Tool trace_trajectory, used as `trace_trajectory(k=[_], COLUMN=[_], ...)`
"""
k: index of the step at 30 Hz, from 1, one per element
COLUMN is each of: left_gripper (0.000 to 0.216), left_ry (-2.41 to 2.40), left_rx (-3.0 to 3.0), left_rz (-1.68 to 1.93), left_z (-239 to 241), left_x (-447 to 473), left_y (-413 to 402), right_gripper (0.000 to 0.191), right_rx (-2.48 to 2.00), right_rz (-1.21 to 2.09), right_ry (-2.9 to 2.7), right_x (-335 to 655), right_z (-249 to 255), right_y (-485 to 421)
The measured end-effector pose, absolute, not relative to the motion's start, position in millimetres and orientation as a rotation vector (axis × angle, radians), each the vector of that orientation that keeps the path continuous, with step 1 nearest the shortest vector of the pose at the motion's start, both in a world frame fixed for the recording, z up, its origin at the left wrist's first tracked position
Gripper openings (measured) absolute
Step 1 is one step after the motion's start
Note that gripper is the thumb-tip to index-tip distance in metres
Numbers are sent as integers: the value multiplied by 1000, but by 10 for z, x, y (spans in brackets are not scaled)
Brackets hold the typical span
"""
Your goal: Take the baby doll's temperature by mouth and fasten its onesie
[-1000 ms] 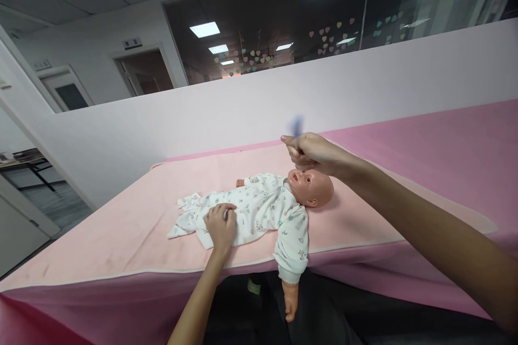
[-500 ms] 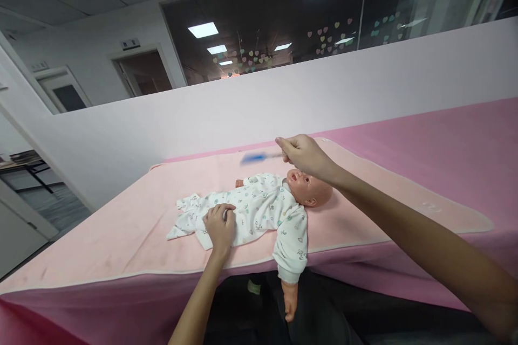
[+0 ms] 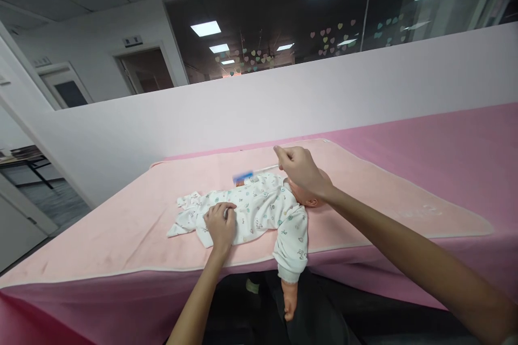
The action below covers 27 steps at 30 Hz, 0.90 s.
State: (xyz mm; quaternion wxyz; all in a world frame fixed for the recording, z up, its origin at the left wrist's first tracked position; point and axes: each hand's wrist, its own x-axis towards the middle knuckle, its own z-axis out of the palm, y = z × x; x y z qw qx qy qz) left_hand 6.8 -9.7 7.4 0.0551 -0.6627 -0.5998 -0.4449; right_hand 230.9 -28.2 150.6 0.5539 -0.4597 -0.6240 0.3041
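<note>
A baby doll [image 3: 263, 210] in a white printed romper lies on its back on a pale pink blanket [image 3: 121, 237]; one arm hangs over the near edge. My left hand [image 3: 220, 225] rests on the doll's lower body, fingers curled on the cloth. My right hand [image 3: 297, 170] is closed in a pinch above the doll's face, hiding most of it. It holds a thin stick with a blue tip [image 3: 243, 176], blurred, pointing left over the doll's chest.
The blanket lies on a darker pink tablecloth [image 3: 445, 140] that stretches to the right. A low white partition [image 3: 283, 97] runs behind the table, with dark glass above it. A doorway opens at the left.
My right hand has come down from above the doll's head to just over its face. The blue-tipped stick swung from pointing up to pointing left and low over the chest. My left hand stayed put.
</note>
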Motion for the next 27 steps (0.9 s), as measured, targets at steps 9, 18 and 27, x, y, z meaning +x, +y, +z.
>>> trace_trajectory(k=[9, 18, 27], left_gripper=[22, 22, 22], left_ry=[-1818, -1820, -1810], left_rx=[-2016, -2015, -2004], left_rz=[-1365, -1367, -1361], left_z=[79, 73, 72], left_x=[76, 71, 66], left_y=[-108, -108, -101], right_gripper=[39, 44, 43], right_rx=[-1099, -1207, -1183], right_rz=[1009, 608, 829], right_ry=[-1491, -1608, -1504], right_x=[2236, 2412, 2458], right_z=[1462, 1355, 1545], right_y=[-216, -179, -235])
